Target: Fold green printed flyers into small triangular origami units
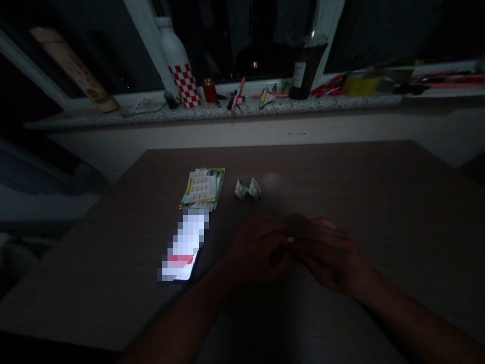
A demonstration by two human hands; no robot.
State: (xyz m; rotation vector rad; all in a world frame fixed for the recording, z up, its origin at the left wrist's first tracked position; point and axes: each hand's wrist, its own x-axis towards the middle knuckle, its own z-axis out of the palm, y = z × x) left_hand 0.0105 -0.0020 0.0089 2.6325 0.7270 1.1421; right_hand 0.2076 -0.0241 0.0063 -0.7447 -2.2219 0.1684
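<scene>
My left hand and right hand meet at the fingertips, clamped on a pale scrap near two folded papers.

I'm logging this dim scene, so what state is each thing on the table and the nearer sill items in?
Phone: face up, screen lit.
Printed papers: loosely stacked, flat.
Two small papers: folded into pointed shapes, side by side.
Left hand: fingers bent, near the right hand; grip too dark to tell.
Right hand: fingers bent; grip unclear.
Small pale thing: between the hands, mostly hidden.
Checkered bottle: standing on the sill.
</scene>
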